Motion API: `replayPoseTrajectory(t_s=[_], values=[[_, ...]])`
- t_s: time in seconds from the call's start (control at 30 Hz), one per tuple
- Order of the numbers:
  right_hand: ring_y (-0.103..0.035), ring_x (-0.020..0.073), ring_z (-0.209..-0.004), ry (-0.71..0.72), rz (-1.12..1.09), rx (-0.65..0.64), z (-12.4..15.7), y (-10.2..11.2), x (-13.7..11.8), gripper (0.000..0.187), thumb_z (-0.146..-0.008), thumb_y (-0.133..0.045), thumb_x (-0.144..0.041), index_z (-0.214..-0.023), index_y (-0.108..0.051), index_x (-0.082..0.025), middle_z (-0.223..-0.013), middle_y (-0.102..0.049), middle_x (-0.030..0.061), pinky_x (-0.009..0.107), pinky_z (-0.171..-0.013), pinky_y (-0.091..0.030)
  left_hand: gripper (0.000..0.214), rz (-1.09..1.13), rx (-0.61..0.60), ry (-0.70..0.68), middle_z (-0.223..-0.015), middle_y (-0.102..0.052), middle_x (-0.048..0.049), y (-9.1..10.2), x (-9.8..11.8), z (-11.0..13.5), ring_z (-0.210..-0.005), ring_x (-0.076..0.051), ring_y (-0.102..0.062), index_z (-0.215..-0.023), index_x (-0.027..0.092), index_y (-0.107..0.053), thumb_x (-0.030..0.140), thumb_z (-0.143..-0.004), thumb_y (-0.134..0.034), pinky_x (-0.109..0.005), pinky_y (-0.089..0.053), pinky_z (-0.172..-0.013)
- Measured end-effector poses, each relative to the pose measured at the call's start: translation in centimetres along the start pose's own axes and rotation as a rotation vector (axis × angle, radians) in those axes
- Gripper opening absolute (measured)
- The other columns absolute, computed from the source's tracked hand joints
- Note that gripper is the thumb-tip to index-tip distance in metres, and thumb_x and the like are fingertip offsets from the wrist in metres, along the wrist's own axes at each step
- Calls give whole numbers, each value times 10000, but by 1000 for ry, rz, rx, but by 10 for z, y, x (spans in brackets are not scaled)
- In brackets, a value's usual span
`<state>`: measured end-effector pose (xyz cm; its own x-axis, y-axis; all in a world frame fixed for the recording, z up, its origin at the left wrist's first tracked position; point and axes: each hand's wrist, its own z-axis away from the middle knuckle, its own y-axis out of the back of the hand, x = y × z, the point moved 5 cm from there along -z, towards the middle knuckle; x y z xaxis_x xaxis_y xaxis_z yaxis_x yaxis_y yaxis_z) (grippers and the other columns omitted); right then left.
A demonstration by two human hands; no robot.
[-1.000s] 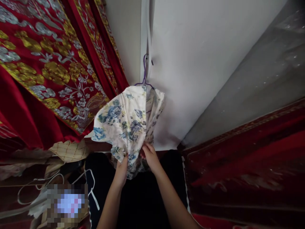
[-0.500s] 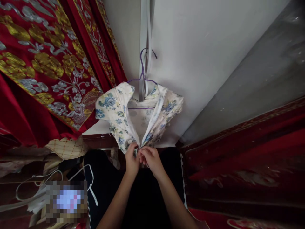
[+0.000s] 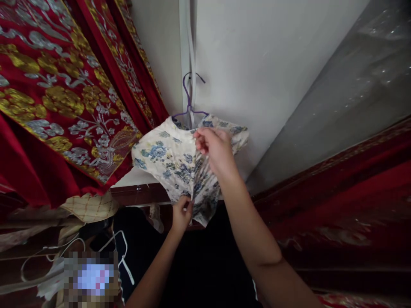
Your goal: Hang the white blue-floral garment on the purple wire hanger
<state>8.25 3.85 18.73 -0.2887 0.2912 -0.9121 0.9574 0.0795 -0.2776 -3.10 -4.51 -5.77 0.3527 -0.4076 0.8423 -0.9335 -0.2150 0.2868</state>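
A short-sleeved white top with blue flowers [image 3: 160,154] hangs on a purple hanger [image 3: 189,107] against the wall. Its front edges meet along a zipper [image 3: 193,171] running down the middle. My right hand [image 3: 216,147] is closed in a pinch at the zipper's upper end by the neckline; the small pull is hidden by the fingers. Lower down, my left hand [image 3: 182,214] pinches the fabric beside the zipper.
Red cloth with gold and silver embroidery [image 3: 67,98] hangs at the left. A white cable [image 3: 191,51] runs down the wall behind the hanger. Lower left are a yellowish checked cloth [image 3: 93,207], white cords and a blurred-out screen [image 3: 93,278]. Dark red fabric [image 3: 337,205] lies right.
My right hand has moved up from the bottom of the open front to the neckline, and the front edges have come together. My left hand stays low on the top.
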Motion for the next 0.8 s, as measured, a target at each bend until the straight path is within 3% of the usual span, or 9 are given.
replayPoseTrajectory(t_s=[0.13, 0.23, 0.33, 0.4, 0.5, 0.57, 0.67, 0.73, 0.8], values=[[-417, 54, -397, 58, 54, -83, 11, -1, 9, 185, -863, -534, -261, -709, -604, -184, -489, -519, -47, 183, -386, -282, 122, 49, -46, -96, -798, -652, -28, 20, 31, -33, -732, -173, -649, -874, 207, -663, 329, -882, -660, -289, -526, -672], [-436, 60, -419, 95, 126, -102, 18, 2, 12, 172, -856, -532, -230, -699, -593, -192, -490, -497, -54, 187, -405, -302, 309, 88, 47, -163, -1018, -668, -61, 53, 80, -78, -930, -176, -657, -1244, 233, -590, 302, -943, -589, -324, -532, -866], [-444, 64, -441, 152, 164, -117, 20, 0, 5, 171, -858, -541, -237, -699, -591, -196, -512, -495, -52, 194, -429, -317, 439, 51, 181, -340, -1033, -653, -59, 80, 140, -121, -898, -155, -635, -1401, 247, -481, 297, -971, -552, -339, -518, -881], [-422, 70, -434, 167, 137, -137, 17, -3, 4, 186, -873, -548, -288, -716, -592, -200, -510, -481, -55, 204, -432, -310, 325, -46, 168, -443, -1008, -663, -61, 83, 173, -142, -887, -155, -627, -1278, 223, -588, 306, -964, -568, -320, -508, -855], [-383, 83, -437, 172, 131, -103, 9, 1, 22, 213, -873, -544, -335, -715, -599, -202, -502, -449, -58, 222, -443, -292, 159, -197, 194, -539, -917, -663, -58, 79, 201, -157, -875, -160, -614, -970, 185, -665, 318, -959, -578, -297, -481, -820], [-415, 98, -493, 173, 230, -37, 7, 10, 47, 196, -824, -560, -293, -665, -614, -191, -522, -471, -42, 231, -485, -310, 174, -232, 293, -567, -884, -652, -51, 87, 206, -160, -873, -160, -607, -907, 184, -640, 321, -971, -555, -296, -470, -822], [-452, 117, -554, 39, 322, 14, 20, 28, 97, 182, -746, -585, -256, -586, -620, -176, -536, -516, -21, 238, -528, -322, 184, -122, 619, -520, -892, -632, -36, 131, 193, -161, -892, -155, -602, -894, 195, -615, 339, -978, -537, -292, -470, -849], [-412, 109, -503, -43, 298, 19, 43, 38, 124, 206, -750, -577, -277, -572, -605, -177, -496, -489, -29, 239, -500, -299, 193, 134, 786, -372, -882, -629, -21, 169, 162, -160, -906, -148, -612, -874, 204, -599, 341, -984, -520, -283, -482, -859], [-376, 98, -460, -97, 222, 21, 71, 44, 140, 225, -763, -565, -289, -568, -590, -179, -474, -471, -37, 236, -474, -277, 255, 574, 765, -83, -824, -645, -16, 191, 113, -157, -891, -141, -642, -843, 202, -574, 311, -1016, -423, -274, -508, -842]])
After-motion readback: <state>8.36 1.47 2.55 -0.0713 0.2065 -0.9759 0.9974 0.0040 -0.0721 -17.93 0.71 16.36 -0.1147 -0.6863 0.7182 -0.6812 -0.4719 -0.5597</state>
